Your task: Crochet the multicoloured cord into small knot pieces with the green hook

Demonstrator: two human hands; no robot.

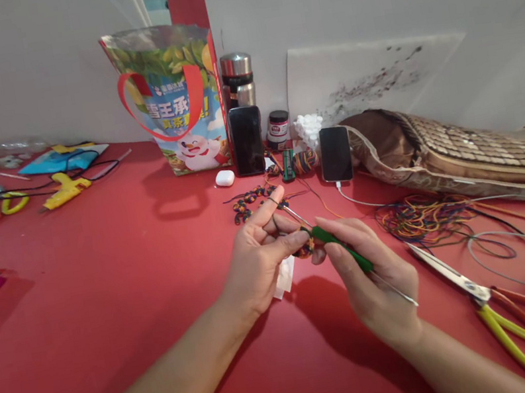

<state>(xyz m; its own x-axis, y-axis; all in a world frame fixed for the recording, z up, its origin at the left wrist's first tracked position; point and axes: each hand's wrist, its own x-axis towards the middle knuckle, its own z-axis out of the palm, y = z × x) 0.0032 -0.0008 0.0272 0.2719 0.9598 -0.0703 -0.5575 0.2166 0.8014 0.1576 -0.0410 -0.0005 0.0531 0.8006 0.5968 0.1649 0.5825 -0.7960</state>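
Note:
Between my fingers, my left hand (271, 248) pinches a small multicoloured crochet piece (304, 246). A strand of yarn is looped round its raised index finger. My right hand (372, 265) grips a crochet hook (342, 248) by its green handle, and the metal shaft points up and left towards the left fingers. The hook's other metal end sticks out below the right palm. Just beyond the hands lies a curled crochet strip (242, 205) in the same dark and orange yarn. A white paper slip (285, 278) is partly hidden under the left hand.
Large scissors (474, 288) and tangled yarn (417, 221) lie to the right. Behind stand a gift bag (186, 102), a thermos (238, 80), two phones (247, 142), a jar (278, 129) and a yarn ball (305, 161). A yellow glue gun (65, 190) is at left; a beaded cushion (484, 139) leans at right.

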